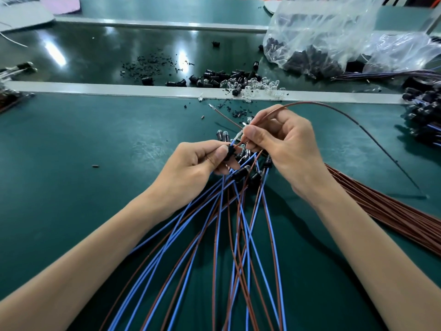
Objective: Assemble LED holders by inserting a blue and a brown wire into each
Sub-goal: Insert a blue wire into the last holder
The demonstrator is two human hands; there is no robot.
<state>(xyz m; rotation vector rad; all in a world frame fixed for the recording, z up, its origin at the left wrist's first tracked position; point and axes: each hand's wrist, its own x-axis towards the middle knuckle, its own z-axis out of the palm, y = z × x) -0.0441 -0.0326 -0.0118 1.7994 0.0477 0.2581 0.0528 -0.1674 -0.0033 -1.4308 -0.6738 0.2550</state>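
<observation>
My left hand (pixel 199 161) pinches a small black LED holder (pixel 231 151) between thumb and forefinger. A short blue wire end and a brown wire end enter the holder's top. My right hand (pixel 284 144) grips a brown wire (pixel 334 108) near its tip, right at the holder; the wire arcs away to the right and down to the mat. A second brown wire (pixel 224 117) sticks out up-left from my right fingers. Below my hands, several finished holders (pixel 241 174) with blue and brown wires (pixel 222 235) fan toward me.
A bundle of loose brown wires (pixel 391 211) lies at the right. Black holders (pixel 214 78) and clear LEDs (pixel 260 88) are heaped along the grey rail (pixel 95 88). Clear plastic bags (pixel 329 37) sit at back right; finished assemblies (pixel 424 115) pile at the right edge.
</observation>
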